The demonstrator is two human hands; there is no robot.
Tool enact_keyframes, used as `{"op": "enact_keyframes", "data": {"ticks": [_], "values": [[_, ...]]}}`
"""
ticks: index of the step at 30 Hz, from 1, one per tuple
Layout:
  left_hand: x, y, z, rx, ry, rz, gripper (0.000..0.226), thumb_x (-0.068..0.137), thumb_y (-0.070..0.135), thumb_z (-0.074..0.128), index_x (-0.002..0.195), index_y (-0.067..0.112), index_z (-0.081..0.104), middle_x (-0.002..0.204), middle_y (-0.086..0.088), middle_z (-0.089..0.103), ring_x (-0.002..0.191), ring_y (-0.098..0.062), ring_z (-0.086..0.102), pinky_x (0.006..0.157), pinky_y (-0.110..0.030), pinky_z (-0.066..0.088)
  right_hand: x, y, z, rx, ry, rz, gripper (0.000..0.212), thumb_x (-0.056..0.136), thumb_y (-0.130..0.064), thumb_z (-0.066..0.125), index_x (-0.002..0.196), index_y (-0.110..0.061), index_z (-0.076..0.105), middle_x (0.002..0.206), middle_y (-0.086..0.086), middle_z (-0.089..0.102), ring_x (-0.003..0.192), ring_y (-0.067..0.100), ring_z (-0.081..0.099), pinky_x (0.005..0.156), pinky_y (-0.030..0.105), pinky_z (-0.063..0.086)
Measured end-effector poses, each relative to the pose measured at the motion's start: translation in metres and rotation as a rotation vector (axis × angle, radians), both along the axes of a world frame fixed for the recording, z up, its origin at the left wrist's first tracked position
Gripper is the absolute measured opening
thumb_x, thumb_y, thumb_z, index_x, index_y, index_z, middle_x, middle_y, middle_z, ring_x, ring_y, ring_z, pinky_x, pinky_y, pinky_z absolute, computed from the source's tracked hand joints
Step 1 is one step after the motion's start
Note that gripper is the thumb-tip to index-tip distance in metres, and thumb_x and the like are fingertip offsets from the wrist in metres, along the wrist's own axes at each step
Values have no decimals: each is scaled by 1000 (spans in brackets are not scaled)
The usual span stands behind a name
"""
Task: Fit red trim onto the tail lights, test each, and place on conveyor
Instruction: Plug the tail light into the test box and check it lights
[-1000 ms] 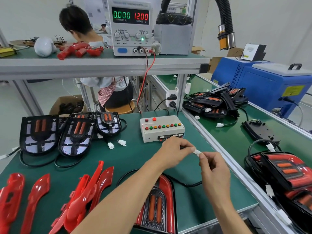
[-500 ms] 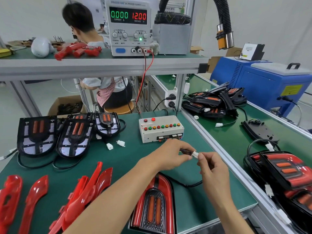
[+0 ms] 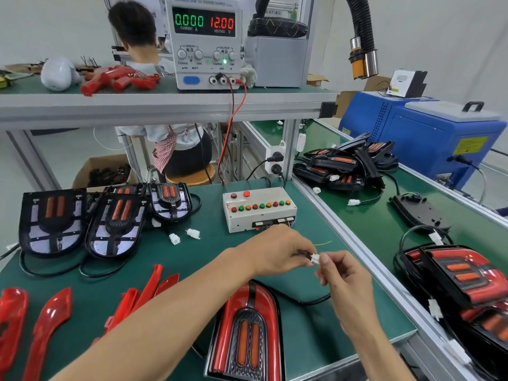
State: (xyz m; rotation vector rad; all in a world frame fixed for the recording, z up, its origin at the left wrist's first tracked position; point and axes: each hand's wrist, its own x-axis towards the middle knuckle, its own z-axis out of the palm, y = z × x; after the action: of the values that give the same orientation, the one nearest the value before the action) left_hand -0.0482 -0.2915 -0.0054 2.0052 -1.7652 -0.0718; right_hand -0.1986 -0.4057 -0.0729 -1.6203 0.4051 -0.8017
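The bench (image 3: 316, 320) carried, at its near edge, a tail light (image 3: 244, 334) already wearing its red trim, face up and unlit. From it a black cable (image 3: 302, 301) ran up to the hands. Behind them, toward the far right corner, stood the test box (image 3: 258, 209), its front sockets just beyond the knuckles; the power supply (image 3: 204, 42) on the shelf above read zero current. The conveyor (image 3: 384, 237) ran along the bench's right edge.

The left hand (image 3: 277, 250) pinched the cable's end and the right hand (image 3: 343, 279) pinched the white plug (image 3: 315, 257), fingertips of both meeting at it.

The testing step seemed in hand, the fitting apparently done. The next move probably called for seating that plug squarely in the box's mating lead or socket.
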Motion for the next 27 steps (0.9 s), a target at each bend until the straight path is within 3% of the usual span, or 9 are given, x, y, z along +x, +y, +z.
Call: {"op": "enact_keyframes", "data": {"ticks": [10,22,25,27], "values": [[-8,0,0,39,-64,-29,20,97,27,68,107,13,77,89,-7,75,88,-25,66,83,-38,47,-4,1,-2,28,-33,63,16,93,-32,66,83,-20,70,71,18,61,63,17,52,61,23,44],[-10,2,-8,64,-36,-57,21,100,23,63,110,10,75,95,-9,75,94,-27,65,88,-44,48,-6,-1,-7,35,-14,28,16,95,-27,66,83,-18,70,66,9,61,61,16,51,58,19,43],[-6,3,-9,52,-6,-15,25,98,31,66,117,17,74,97,-6,75,94,-24,64,88,-41,48,-5,-1,-2,-21,56,-15,17,98,-25,65,82,-25,70,67,2,65,60,14,56,58,15,44],[-1,8,-11,69,33,68,42,96,45,65,133,25,66,115,-4,73,106,-20,61,96,-37,45,-7,-1,0,-13,94,-81,16,98,-32,63,86,-30,72,76,-2,72,65,12,64,65,18,48]]}}
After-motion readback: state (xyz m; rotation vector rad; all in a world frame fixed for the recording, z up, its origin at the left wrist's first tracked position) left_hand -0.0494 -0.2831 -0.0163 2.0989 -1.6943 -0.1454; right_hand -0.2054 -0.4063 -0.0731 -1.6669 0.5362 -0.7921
